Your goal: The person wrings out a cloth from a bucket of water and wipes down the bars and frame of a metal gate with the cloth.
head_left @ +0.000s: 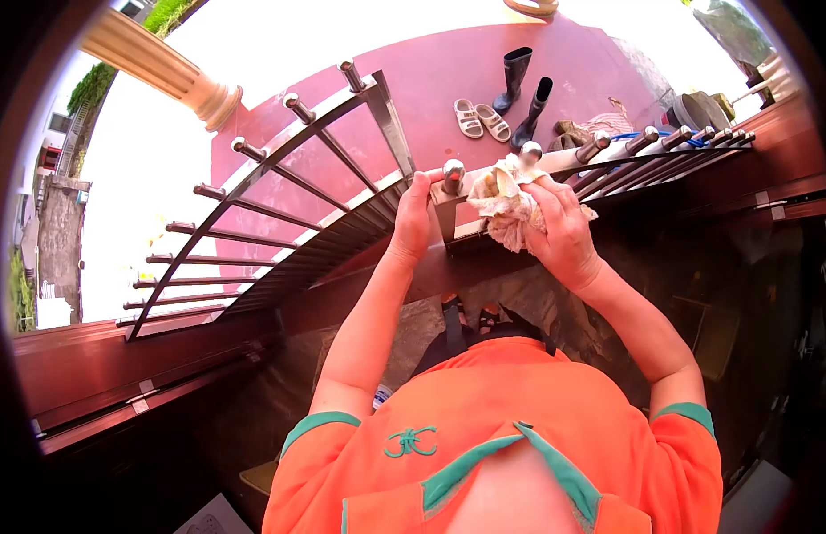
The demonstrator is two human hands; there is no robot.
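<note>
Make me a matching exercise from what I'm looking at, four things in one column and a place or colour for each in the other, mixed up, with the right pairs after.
Things
1. Cloth
2. Boots
3. Shirt
4. Sandals

Places and colours
A. Orange with green trim
B. Pale, open footwear on the pinkish floor
C. Bunched in the right hand
D. Dark, tall footwear beyond the railing

Right pairs: 1-C, 2-D, 3-A, 4-B

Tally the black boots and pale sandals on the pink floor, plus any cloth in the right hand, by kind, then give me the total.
Black boots: 2
Pale sandals: 2
Cloth in the right hand: 1
Total: 5
</note>
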